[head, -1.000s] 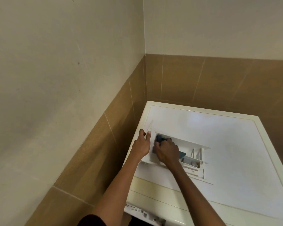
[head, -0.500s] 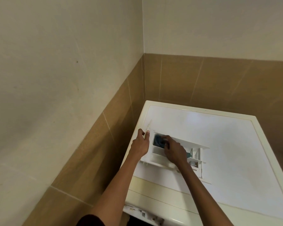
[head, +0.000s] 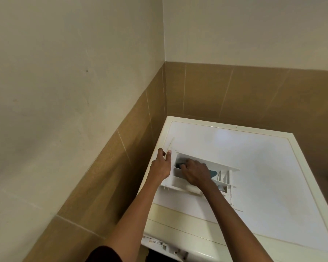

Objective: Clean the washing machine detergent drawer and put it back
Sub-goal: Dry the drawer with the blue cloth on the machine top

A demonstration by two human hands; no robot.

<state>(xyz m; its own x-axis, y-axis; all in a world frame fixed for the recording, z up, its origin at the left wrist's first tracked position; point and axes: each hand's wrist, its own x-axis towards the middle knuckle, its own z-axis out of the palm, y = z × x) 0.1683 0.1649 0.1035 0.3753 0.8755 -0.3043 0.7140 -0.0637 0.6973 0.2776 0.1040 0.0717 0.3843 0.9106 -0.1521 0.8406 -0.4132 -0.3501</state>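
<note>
**Sideways on the lid: detergent drawer gets a wipe atop the washing machine**

A white detergent drawer (head: pixel 222 168) lies flat, open side up, on the lid of the washing machine (head: pixel 263 176), with both of a person's hands on it. Its long axis runs across the view, from the left hand (head: pixel 160 167) to a point past the right hand (head: pixel 195 173). The right end sits a little nearer the person than the left. Which end is the drawer's front cannot be told, though a thicker white bar runs along the near edge, just under the right wrist.

The left hand grips the drawer's left end wall, with the thumb along the wall's top edge and the fingers curled on its outer side. The right hand is down inside the large compartment beside that wall, fingers curled on a blue-green cloth (head: pixel 213 173). A dark fold of the cloth shows ahead of the fingertips, and a teal corner sticks out to the right of the hand. Further right are the drawer's smaller compartments, divided by thin upright ribs.

The two hands are close together, with the end wall between them. Beyond both, the white lid stretches to brown wall tiles (head: pixel 235 91), which meet in a corner beyond the left hand. Below the left forearm, small white fittings show at the machine's front edge. A dark red sleeve (head: pixel 102 255) covers the left upper arm.
</note>
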